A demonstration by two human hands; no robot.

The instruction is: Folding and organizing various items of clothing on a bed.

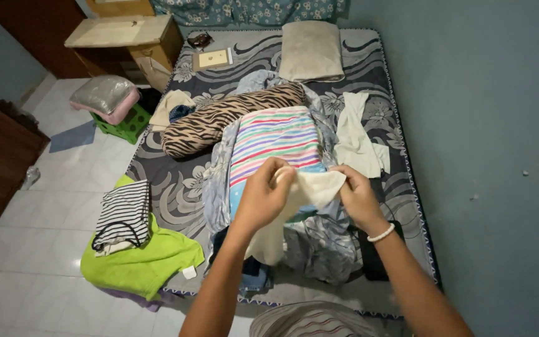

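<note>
A person standing at the foot of a mattress [400, 187] laid on a tiled floor holds a cream-coloured garment [310, 187] up in both hands above a heap of laundry. The left hand [266, 193] is closed around the cloth's upper left edge, fingers bunched over the fabric; the right hand [357, 196], a white bracelet [381, 234] at its wrist, pinches the opposite edge between thumb and fingers. The garment hangs between them, its lower part trailing down past the left forearm toward the pile.

Beneath it lie a striped multicoloured cloth [276, 140], a blue-grey patterned sheet [322, 243] and a pale green top [354, 137]. A tiger-striped bolster [226, 115] lies across the mattress, a beige pillow [310, 50] at its head. At the left edge of the mattress, a black-and-white striped shirt [123, 215] rests on a bright green towel [141, 259].

The step in hand appears to be the opening-out of the garment, before any fold is made. The next move would seem to call for drawing the two edges apart until the cloth hangs flat, with both grips kept firm so the trailing end does not slip into the pile.
</note>
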